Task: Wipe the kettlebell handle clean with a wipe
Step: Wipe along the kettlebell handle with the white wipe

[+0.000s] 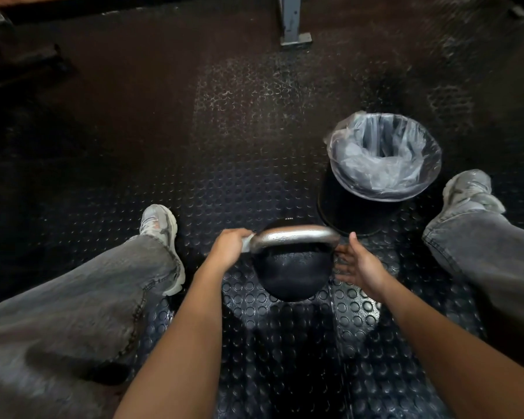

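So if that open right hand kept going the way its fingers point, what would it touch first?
Probably the right end of the shiny metal kettlebell handle: the right hand has fingers aimed there, though depth is unclear.

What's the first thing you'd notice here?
A black kettlebell with a shiny silver handle sits on the studded floor between the person's legs. The left hand grips a white wipe at the handle's end. A lined bin stands just beyond.

Dim, edges dark and warped, glare on studded floor (254, 300).
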Available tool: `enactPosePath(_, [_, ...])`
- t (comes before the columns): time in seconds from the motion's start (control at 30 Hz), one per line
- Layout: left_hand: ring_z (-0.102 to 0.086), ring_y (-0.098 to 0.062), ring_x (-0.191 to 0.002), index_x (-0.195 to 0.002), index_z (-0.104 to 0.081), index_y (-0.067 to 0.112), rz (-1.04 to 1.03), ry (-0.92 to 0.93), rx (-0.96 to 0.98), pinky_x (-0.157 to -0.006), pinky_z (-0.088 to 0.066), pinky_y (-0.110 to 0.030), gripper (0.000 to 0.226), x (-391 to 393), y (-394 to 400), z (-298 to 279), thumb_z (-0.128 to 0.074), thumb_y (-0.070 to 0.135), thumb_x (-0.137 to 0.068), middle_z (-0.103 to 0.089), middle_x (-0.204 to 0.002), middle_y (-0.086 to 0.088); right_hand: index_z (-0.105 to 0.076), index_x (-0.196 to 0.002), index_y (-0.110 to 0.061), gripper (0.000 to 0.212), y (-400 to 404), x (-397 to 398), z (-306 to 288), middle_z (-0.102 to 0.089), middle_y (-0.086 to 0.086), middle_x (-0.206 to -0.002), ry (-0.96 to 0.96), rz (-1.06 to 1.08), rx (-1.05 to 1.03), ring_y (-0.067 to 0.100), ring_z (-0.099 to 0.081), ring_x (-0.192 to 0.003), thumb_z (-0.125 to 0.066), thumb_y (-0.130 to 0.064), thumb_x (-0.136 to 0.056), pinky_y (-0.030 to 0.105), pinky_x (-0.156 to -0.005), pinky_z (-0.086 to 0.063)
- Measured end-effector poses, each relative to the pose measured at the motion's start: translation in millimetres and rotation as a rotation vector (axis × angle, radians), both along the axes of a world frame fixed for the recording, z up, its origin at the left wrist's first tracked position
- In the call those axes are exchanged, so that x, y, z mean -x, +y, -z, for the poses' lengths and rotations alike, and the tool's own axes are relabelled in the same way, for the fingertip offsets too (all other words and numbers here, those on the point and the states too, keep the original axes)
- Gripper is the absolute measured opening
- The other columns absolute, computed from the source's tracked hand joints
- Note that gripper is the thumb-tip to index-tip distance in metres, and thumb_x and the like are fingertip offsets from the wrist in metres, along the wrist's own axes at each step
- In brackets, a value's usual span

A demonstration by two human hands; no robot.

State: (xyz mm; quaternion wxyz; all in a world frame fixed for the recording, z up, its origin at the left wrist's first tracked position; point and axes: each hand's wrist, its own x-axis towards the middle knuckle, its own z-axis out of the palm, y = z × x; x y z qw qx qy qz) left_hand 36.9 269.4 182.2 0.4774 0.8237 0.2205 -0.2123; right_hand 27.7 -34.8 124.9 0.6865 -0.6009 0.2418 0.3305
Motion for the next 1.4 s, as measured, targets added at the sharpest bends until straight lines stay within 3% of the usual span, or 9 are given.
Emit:
enactPosePath(0.2, [-0.065, 0.002, -0.062, -0.066, -0.081, 0.025, 0.027, -0.126, 0.201, -0.063, -0.049, -0.018, 0.051, -16, -11, -45, -0.042, 0.015, -0.099, -0.076, -0.074, 0.008, -0.055, -0.13, -0.018, 0.066, 1, 0, -2, -0.062, 0.001, -0.118, -0.009, -0.007, 0.003, 0.017, -0.064, -0.102, -0.031, -0.069, -0.096, 0.037, -0.08, -0.053])
enactPosePath(0.3, [-0.069, -0.008, -0.086, -0.087, -0.083, 0.022, -0.011, -0.165, 0.153, -0.083, -0.049, -0.028, 0.043, -5, 2, -34, -0.042, 0.015, -0.099, -0.077, -0.09, 0.009, -0.055, -0.127, -0.02, 0.062, 1, 1, -2, -0.062, -0.003, -0.112, -0.013, -0.003, 0.002, 0.016, -0.064, -0.1, -0.031, -0.069, -0.096, 0.037, -0.08, -0.053])
enactPosePath(0.4, [-0.067, -0.021, -0.1, -0.101, -0.077, 0.018, -0.005, -0.077, 0.03, -0.084, -0.046, -0.033, 0.031, 4, 7, -7, -0.046, 0.02, -0.101, -0.075, -0.104, 0.001, -0.057, -0.121, -0.021, 0.058, 1, 1, -2, -0.062, -0.005, -0.11, -0.011, 0.002, -0.004, 0.016, -0.063, -0.1, -0.031, -0.068, -0.097, 0.038, -0.083, -0.052])
enactPosePath(0.57, [-0.068, -0.017, -0.096, -0.092, -0.077, 0.024, 0.066, 0.02, 0.124, -0.085, -0.046, -0.026, 0.031, -12, -5, -3, -0.048, 0.021, -0.103, -0.077, -0.096, 0.002, -0.053, -0.126, -0.022, 0.06, -1, 1, 1, -0.059, -0.001, -0.117, -0.009, -0.011, -0.005, 0.016, -0.062, -0.101, -0.031, -0.069, -0.096, 0.041, -0.09, -0.05])
enactPosePath(0.77, [-0.067, -0.018, -0.091, -0.091, -0.08, 0.015, -0.051, -0.123, 0.362, -0.084, -0.047, -0.03, 0.032, -14, 5, -31, -0.05, 0.012, -0.1, -0.077, -0.103, -0.008, -0.054, -0.127, -0.022, 0.063, -1, 1, 2, -0.057, 0.004, -0.126, -0.018, -0.014, -0.002, 0.018, -0.062, -0.104, -0.032, -0.071, -0.094, 0.042, -0.092, -0.05])
enactPosePath(0.97, [-0.066, -0.022, -0.103, -0.095, -0.075, 0.022, -0.078, 0.006, 0.099, -0.093, -0.046, -0.037, 0.031, 5, 4, 9, -0.045, 0.021, -0.104, -0.074, -0.099, 0.003, -0.053, -0.129, -0.019, 0.06, 0, 3, -5, -0.055, 0.004, -0.123, -0.018, -0.014, 0.007, 0.019, -0.06, -0.104, -0.028, -0.065, -0.1, 0.041, -0.093, -0.049])
enactPosePath(1.1, [-0.069, -0.021, -0.091, -0.079, -0.08, 0.023, -0.098, 0.027, 0.23, -0.086, -0.05, -0.037, 0.04, -8, -1, 3, -0.047, 0.017, -0.101, -0.078, -0.086, 0.005, -0.053, -0.131, -0.02, 0.062, 0, 3, -5, -0.055, 0.003, -0.125, -0.017, -0.023, 0.018, 0.021, -0.059, -0.107, -0.028, -0.066, -0.099, 0.041, -0.093, -0.049])
enactPosePath(1.23, [-0.069, -0.019, -0.095, -0.096, -0.08, 0.011, -0.076, -0.076, 0.411, -0.084, -0.051, -0.03, 0.032, -16, 2, -23, -0.048, 0.013, -0.1, -0.077, -0.105, -0.007, -0.055, -0.126, -0.02, 0.061, 0, 3, -3, -0.059, 0.0, -0.117, -0.022, -0.025, 0.009, 0.016, -0.061, -0.101, -0.028, -0.067, -0.098, 0.041, -0.093, -0.049])
enactPosePath(1.4, [-0.066, -0.02, -0.095, -0.09, -0.079, 0.021, -0.126, -0.102, 0.213, -0.086, -0.045, -0.032, 0.03, -5, 11, -5, -0.051, 0.018, -0.101, -0.076, -0.1, -0.001, -0.055, -0.128, -0.02, 0.062, 0, 3, -1, -0.056, 0.004, -0.126, -0.018, -0.024, 0.017, 0.022, -0.059, -0.11, -0.028, -0.067, -0.098, 0.042, -0.094, -0.049])
